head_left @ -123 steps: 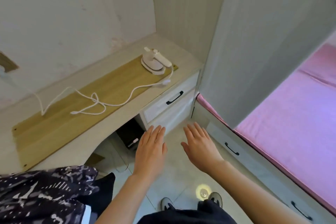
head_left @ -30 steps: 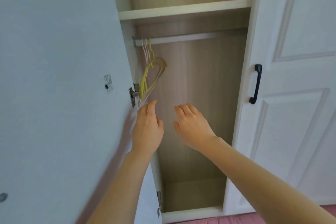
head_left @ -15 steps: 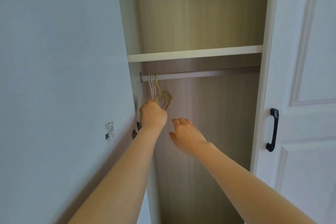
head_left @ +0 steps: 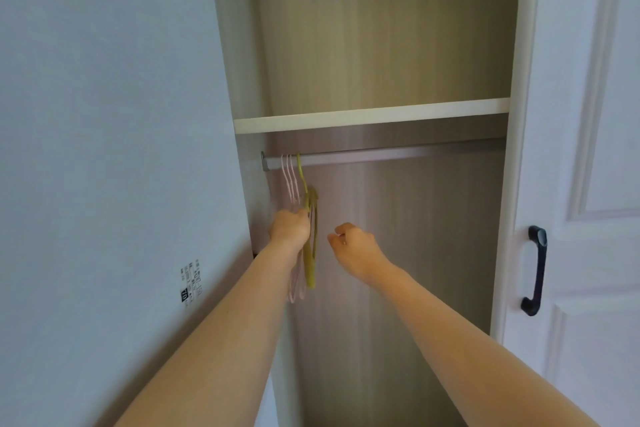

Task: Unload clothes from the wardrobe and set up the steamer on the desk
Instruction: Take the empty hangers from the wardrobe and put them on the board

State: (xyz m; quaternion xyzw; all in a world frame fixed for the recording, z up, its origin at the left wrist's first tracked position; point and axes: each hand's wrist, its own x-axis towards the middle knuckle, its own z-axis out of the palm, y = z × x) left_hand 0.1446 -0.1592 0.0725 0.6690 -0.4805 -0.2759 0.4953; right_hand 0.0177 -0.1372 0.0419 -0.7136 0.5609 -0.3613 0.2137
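Open door: swung wide on the far left, a small printed label on its inner face. Half a second back it filled the same side, so nothing new there.

Left hand: here's the change! A second ago its fingers were straight and only reaching; now they are curled round the bunch of hangers, and the grip has slid a little lower down the bunch since half a second ago.

Hangers: a yellow-green one and a few pale pink ones, hooks over the left end of the rail, bodies hanging down past the left wrist. All bare, no clothes on them.

Rail: otherwise bare across its width, running under the shelf.

Right hand: just right of the hangers, not touching them. The fingers were stretched out a second ago; now they are loosely curled and hold nothing.

Wardrobe: the part in view holds only hangers; the bottom is out of frame now.

Closed door: on the right, dark handle untouched.

Steamer: out of shot here; four seconds ago it sat on the tabletop with its cord trailing.

What it means: the unloading looks to be starting with the hangers, and lifting the hooks off the rail seems the next job.
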